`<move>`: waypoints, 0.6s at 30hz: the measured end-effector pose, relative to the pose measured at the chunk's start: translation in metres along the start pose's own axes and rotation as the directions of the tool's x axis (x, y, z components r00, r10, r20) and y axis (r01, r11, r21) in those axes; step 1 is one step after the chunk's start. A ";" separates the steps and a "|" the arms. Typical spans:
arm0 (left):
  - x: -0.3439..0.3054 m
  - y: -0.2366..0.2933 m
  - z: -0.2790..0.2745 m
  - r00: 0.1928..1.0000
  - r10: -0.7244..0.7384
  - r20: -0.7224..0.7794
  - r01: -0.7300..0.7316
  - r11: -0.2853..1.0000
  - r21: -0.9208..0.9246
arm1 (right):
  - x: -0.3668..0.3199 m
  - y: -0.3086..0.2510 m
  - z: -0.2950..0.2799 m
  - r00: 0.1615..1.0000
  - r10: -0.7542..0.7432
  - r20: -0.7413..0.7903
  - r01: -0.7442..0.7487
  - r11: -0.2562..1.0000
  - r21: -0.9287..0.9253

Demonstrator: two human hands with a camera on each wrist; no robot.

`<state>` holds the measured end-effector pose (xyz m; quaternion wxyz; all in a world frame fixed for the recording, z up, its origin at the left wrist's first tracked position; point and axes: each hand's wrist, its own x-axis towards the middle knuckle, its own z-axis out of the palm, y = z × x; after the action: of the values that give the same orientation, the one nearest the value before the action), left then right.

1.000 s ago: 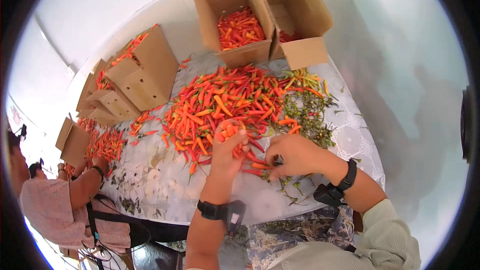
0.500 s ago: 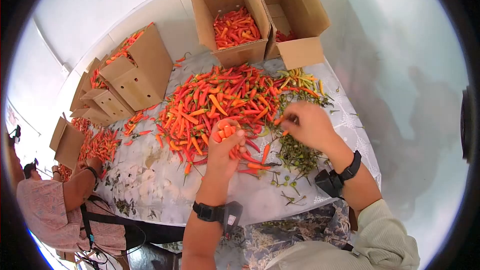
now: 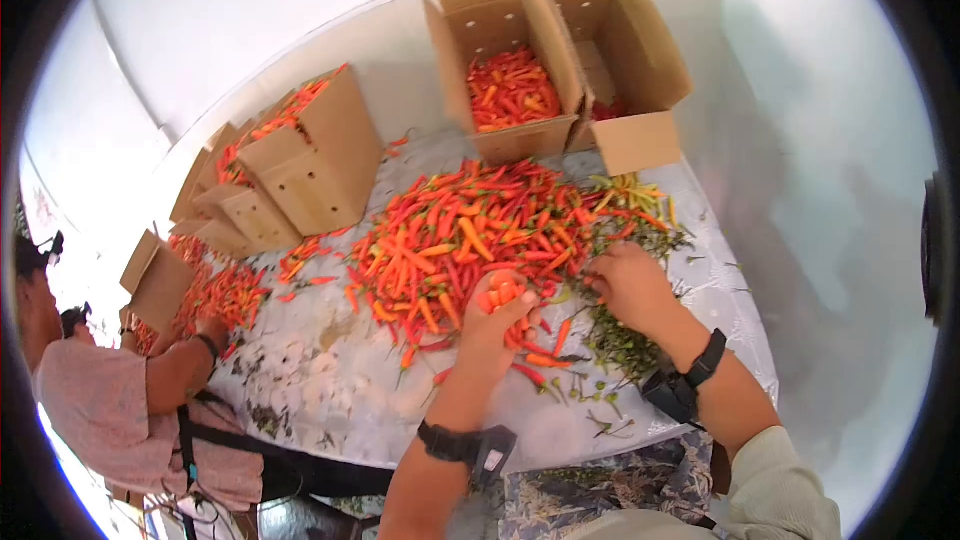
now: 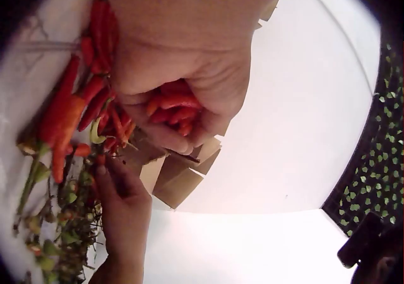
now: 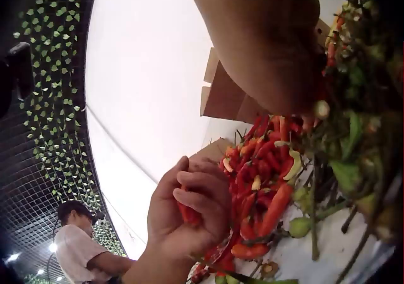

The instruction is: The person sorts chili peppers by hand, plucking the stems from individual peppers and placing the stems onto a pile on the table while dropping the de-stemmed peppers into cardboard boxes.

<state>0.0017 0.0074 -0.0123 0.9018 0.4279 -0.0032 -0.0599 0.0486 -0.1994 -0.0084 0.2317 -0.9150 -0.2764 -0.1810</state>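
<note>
My left hand (image 3: 488,338) curls around a bunch of red-orange chilli peppers (image 3: 503,292), their blunt ends showing above the fingers. In the left wrist view these chillies (image 4: 173,107) fill the hollow of the palm. My right hand (image 3: 635,290) is at the right side of the big chilli heap (image 3: 450,235), over green stems (image 3: 612,345). Seen from the left wrist, its thumb and fingertips pinch around a small orange-red chilli tip (image 4: 101,160); the rest of that chilli is hidden. A few loose chillies (image 3: 562,336) lie between the hands.
Two open cardboard boxes stand behind the heap, the left box (image 3: 525,140) holding chillies. More filled boxes (image 3: 320,170) stand at the left. A person (image 3: 110,390) works beside another chilli pile (image 3: 225,295). Yellow-green chillies (image 3: 640,198) lie behind the stems on the cloth-covered table (image 3: 350,380).
My right hand has gone from beside the left hand, near the front chillies, out to the stems on the right. My left hand keeps its grip on the chillies. The head view has shifted slightly.
</note>
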 end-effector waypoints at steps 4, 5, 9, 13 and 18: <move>0.000 -0.005 0.001 1.000 0.007 -0.006 -0.007 0.999 0.047 | -0.002 0.001 -0.012 0.999 0.011 -0.034 -0.012 1.000 -0.026; -0.002 -0.003 -0.002 1.000 0.013 -0.018 -0.012 0.999 0.052 | 0.003 -0.003 -0.011 0.999 0.014 -0.036 -0.014 1.000 -0.014; -0.001 -0.004 0.000 0.999 -0.008 -0.045 0.014 0.991 0.133 | 0.002 -0.018 -0.013 0.969 0.134 -0.207 -0.041 0.916 0.400; -0.002 -0.004 0.002 0.998 0.042 -0.036 -0.038 0.992 0.116 | -0.001 -0.022 0.001 0.979 0.137 0.153 -0.197 0.416 0.888; 0.000 -0.003 0.004 0.988 0.139 -0.063 -0.124 0.972 0.202 | 0.000 -0.028 -0.005 0.934 0.097 0.343 -0.355 0.326 0.876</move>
<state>0.0008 0.0026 -0.0125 0.8564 0.5160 -0.0028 0.0172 0.0310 -0.1816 0.0042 0.6959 -0.6665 -0.2232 0.1471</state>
